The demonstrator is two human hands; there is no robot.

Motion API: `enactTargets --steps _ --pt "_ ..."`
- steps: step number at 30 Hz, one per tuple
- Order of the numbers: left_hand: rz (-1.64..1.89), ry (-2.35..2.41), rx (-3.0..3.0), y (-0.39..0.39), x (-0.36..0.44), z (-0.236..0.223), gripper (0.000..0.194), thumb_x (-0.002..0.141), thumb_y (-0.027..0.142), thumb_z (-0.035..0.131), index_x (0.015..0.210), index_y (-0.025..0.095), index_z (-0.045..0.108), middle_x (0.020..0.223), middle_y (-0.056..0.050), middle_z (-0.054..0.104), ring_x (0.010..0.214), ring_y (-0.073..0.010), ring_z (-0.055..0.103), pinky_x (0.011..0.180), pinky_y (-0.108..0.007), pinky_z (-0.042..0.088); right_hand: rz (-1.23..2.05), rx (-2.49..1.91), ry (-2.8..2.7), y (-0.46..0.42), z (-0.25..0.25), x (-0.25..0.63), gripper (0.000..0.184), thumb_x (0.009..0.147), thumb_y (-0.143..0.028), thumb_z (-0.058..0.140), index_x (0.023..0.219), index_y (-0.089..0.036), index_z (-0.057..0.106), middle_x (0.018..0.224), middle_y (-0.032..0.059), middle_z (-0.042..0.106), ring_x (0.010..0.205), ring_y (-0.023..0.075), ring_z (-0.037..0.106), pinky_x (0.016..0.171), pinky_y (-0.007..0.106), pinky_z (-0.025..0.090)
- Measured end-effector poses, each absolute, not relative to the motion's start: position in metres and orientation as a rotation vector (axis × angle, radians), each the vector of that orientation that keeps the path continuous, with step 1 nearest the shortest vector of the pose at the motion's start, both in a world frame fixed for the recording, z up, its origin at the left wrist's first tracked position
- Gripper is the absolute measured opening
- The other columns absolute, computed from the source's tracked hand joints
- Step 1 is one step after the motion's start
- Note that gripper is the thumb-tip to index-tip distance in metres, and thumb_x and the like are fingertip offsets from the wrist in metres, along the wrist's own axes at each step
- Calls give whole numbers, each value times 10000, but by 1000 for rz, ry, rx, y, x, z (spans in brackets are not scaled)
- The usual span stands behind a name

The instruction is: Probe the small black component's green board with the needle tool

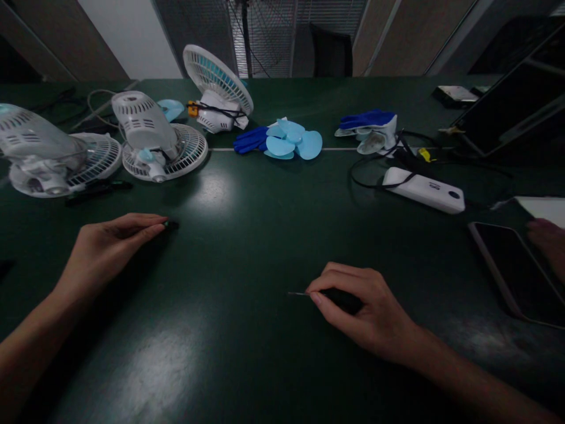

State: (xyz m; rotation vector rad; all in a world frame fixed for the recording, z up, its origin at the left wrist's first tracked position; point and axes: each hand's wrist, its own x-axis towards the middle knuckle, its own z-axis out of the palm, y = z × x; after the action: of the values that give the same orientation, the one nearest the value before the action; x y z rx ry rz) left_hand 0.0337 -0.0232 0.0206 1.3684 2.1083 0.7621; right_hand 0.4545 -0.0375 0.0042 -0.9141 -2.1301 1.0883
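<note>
My left hand is closed in a pinch on a small black piece with a bit of green, low over the dark green table. What kind of piece it is, I cannot make out. On the right, my right hand grips a screwdriver; its thin metal shaft points left and its dark handle is mostly covered by my fingers. Beyond my left hand, two white fans lie face down. A light blue fan blade rests on a blue glove further back.
A third white fan stands tilted at the back. Gloves, a white power strip with black cable and a phone lie to the right. Another person's hand shows at the right edge. A dark screen stands behind.
</note>
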Motion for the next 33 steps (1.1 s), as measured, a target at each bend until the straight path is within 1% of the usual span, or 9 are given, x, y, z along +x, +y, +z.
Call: enactTargets --steps 3,6,9,12,16,19,21,24,33 --pt "815 2073 1352 -19 35 20 510 725 558 768 1091 204 741 1229 -62 737 1178 -279 662 1131 -457 459 1066 -899 -2126 -38 5 454 105 961 -155 625 980 -164 728 830 11 671 708 110 623 639 253 448" --pt "820 2017 1438 -16 31 18 512 709 562 771 1035 170 723 1217 -88 735 1152 -282 666 1095 -443 490 1062 -900 -2133 -38 6 454 110 964 -162 620 975 -158 729 830 16 668 708 115 625 639 261 447" --pt "753 2041 1556 -16 26 15 457 781 546 727 1050 177 707 1184 -76 738 1081 -272 685 1022 -436 529 1039 -909 -2135 -39 6 455 107 962 -165 623 966 -156 730 824 15 666 709 119 625 646 269 447" --pt "707 2019 1770 -22 36 12 352 883 492 667 1078 201 699 1165 -50 730 1050 -248 686 982 -406 534 1037 -914 -2133 -39 6 455 103 962 -166 627 972 -158 729 836 16 673 721 120 628 656 270 454" --pt "636 1635 2018 -37 91 9 244 956 419 633 1078 222 710 1138 -44 702 1031 -201 675 922 -333 541 1035 -914 -2131 -38 7 454 106 965 -166 626 981 -157 731 845 19 677 726 120 630 653 266 461" --pt "602 1286 2097 -44 149 5 201 1016 321 556 1135 232 691 1104 -41 671 995 -154 659 888 -294 536 987 -914 -2108 -39 8 453 108 958 -158 626 974 -156 733 840 22 679 722 124 631 649 268 462" --pt "586 1108 2100 -44 179 2 201 1028 293 540 1176 240 664 1101 -33 649 991 -134 642 861 -270 525 944 -924 -2081 -40 9 454 107 954 -153 627 966 -157 733 832 22 682 715 123 632 647 269 461" --pt "573 972 2102 -40 201 -2 205 1029 288 545 1204 229 633 1117 -36 626 1011 -132 618 864 -269 509 922 -946 -2054 -40 8 455 106 951 -146 629 965 -162 732 825 17 685 712 120 638 646 263 463" --pt "585 950 2111 -40 198 -5 225 1019 244 560 1241 231 597 1142 -35 608 1036 -130 589 887 -274 490 867 -1010 -2131 -37 6 459 105 926 -135 638 949 -175 733 797 4 673 669 115 626 611 262 448"
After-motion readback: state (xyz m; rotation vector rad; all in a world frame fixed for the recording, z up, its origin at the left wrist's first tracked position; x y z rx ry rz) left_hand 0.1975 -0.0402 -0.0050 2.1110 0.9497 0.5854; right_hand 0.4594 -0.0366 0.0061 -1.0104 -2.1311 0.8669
